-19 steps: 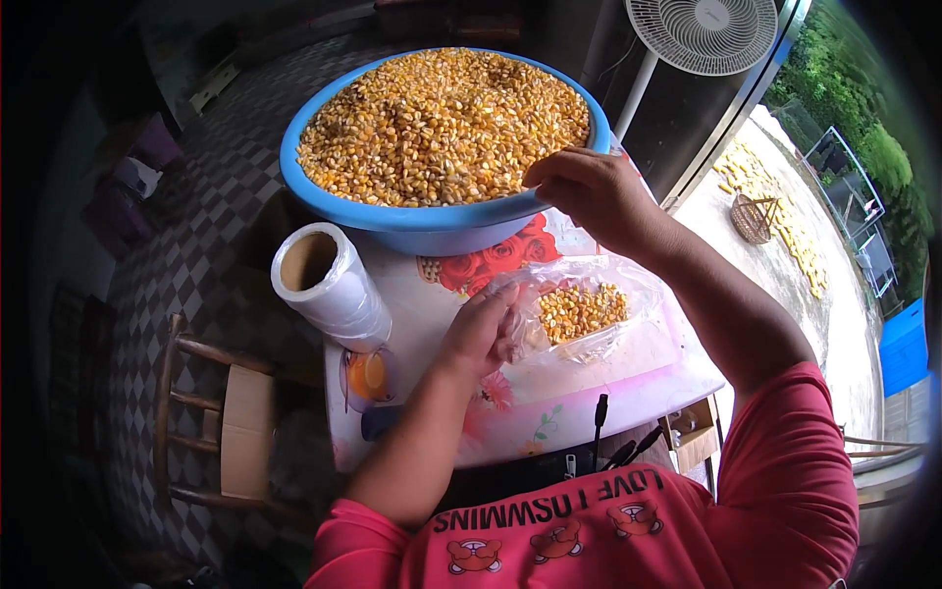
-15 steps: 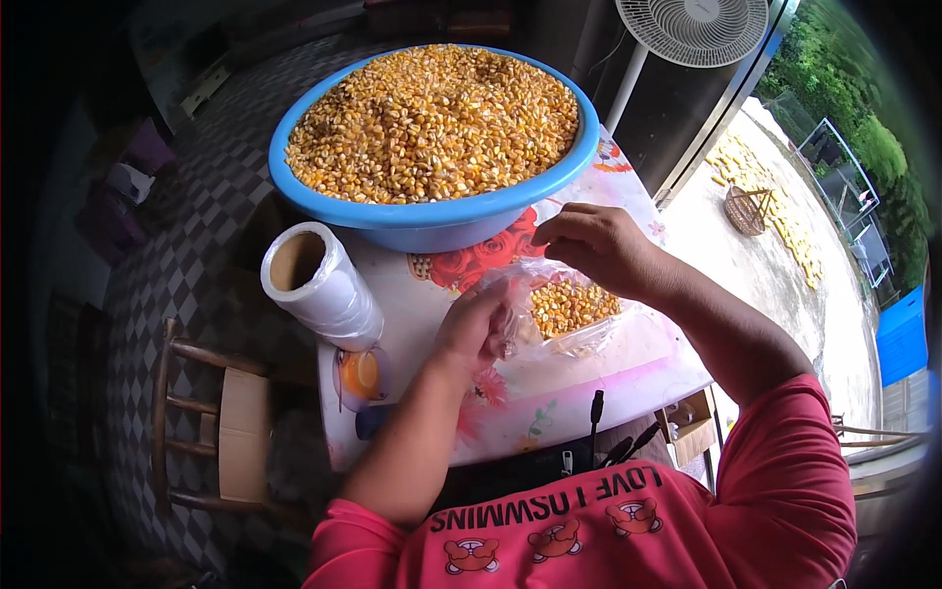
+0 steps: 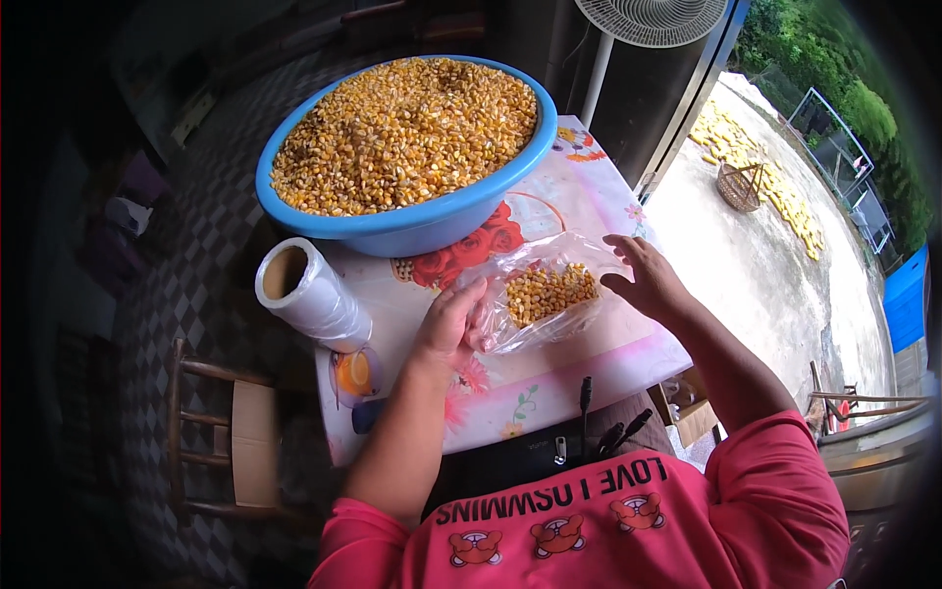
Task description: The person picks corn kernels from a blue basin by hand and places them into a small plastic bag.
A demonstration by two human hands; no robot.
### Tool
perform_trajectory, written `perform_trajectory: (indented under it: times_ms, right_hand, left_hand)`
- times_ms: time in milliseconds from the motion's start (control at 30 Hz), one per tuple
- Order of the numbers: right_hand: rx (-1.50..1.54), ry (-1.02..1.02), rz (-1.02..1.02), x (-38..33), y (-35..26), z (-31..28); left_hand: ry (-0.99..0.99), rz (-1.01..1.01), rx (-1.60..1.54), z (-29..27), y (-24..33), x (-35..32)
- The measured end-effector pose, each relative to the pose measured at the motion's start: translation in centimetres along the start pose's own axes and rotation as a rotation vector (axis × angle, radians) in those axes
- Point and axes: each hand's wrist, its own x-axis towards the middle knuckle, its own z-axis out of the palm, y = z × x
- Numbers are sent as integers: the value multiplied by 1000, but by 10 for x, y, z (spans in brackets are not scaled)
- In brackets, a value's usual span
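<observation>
A clear plastic bag (image 3: pixel 518 338) lies on the table in front of me, with a small heap of yellow corn kernels (image 3: pixel 551 293) inside. My left hand (image 3: pixel 455 316) grips the bag's left side, the thin film bunched at its fingers. At the bag's right edge is my right hand (image 3: pixel 648 279), thumb and fingers apart and nothing between them; whether it touches the film I cannot tell. Beyond the bag stands a big blue basin (image 3: pixel 432 218), heaped with loose corn kernels (image 3: pixel 407 133).
A roll of clear plastic bags (image 3: pixel 316 299) stands left of the bag on the flowered tablecloth (image 3: pixel 549 378). A wooden chair (image 3: pixel 206 418) is at lower left, a white fan (image 3: pixel 655 18) behind the table. Outside, a wicker basket (image 3: pixel 739 188) sits beside spread corn cobs (image 3: pixel 790 211).
My right hand has come down from above the bag to its right edge, and its fingers have spread. The bag is opened wider. My left hand keeps its hold.
</observation>
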Motion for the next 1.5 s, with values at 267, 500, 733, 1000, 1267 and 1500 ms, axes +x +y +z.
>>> perform_trajectory:
  times_ms: [267, 500, 733, 1000, 1267, 1500]
  right_hand:
    - [682, 75, 195, -28, 31, 22]
    - [1123, 154, 250, -37, 15, 1]
    - [682, 161, 38, -50, -7, -1]
    - [-65, -171, 0, -69, 5, 17]
    - [163, -166, -76, -67, 15, 19]
    - [619, 304, 112, -70, 11, 15]
  left_hand:
    - [58, 168, 205, -6, -16, 2]
    - [166, 245, 309, 13, 11, -35]
    - [265, 362, 491, 33, 7, -57]
    - [285, 445, 772, 28, -30, -66]
    - [297, 298, 627, -14, -61, -65]
    - [383, 422, 806, -1, -59, -76]
